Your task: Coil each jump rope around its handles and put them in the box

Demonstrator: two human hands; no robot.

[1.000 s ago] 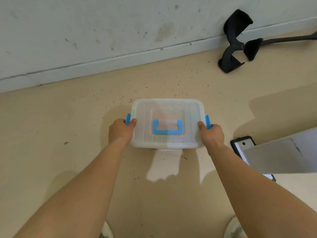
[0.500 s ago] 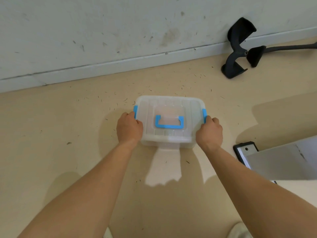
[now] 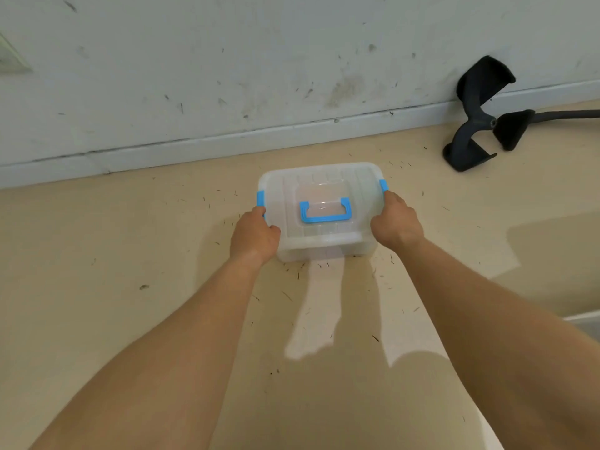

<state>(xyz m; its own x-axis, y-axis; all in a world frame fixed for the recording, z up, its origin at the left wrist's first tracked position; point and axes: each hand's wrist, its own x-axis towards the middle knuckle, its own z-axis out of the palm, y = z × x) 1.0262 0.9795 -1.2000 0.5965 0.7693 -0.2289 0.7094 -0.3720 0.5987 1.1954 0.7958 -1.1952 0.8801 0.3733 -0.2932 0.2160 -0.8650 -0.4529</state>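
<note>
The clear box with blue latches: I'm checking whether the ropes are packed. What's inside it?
The box is closed. Through its frosted plastic no rope shows; it looks empty, though not certainly. The left hand and right hand cover its near corners.

Whatever lies inside the translucent white plastic box (image 3: 324, 186) at 12 o'clock is blurred by its frosted lid and walls and cannot be told. The left hand (image 3: 253, 237) covers the box's 8 o'clock corner and the lower end of the left blue side clip (image 3: 260, 198). The right hand (image 3: 396, 222) covers the 4 o'clock corner and the near end of the right blue side clip (image 3: 384, 185). Both hands' fingertips are turned out of sight.

The bare left forearm (image 3: 194, 336) and the bare right forearm (image 3: 470, 303) run off the bottom edge.

At 2 o'clock, the black tube (image 3: 565, 114) joined to the black curved strap-like object (image 3: 470, 125) is cut by the right edge. The left edge cuts a pale grey-green wall plate (image 3: 11, 58) at 10 o'clock, and the right edge cuts a pale grey slab (image 3: 584, 323) at 4 o'clock. Neither can be identified.

The dark specks (image 3: 287, 295) on the beige floor (image 3: 113, 254) are too small to tell.
</note>
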